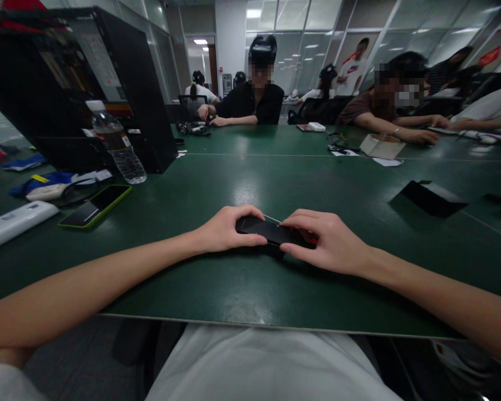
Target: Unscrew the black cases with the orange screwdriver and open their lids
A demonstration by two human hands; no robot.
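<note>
A flat black object (pixel 267 229), perhaps a small box or a device, is held low over the green table (pixel 242 289) near its front edge. My left hand (pixel 229 229) grips its left end, with the thumb along the near side and the fingers over the far side. Around the right end, my right hand (pixel 332 239) is closed in the same way. A bit of red shows beneath the right fingers. The underside of the object is hidden.
At left stand a black computer case (pixel 133 89) and a water bottle (pixel 119 145), beside a green-edged phone (pixel 98 207) and a white device (pixel 16 223). At right lie a black box (pixel 434 199) and a small carton (pixel 382 146). People sit across the table.
</note>
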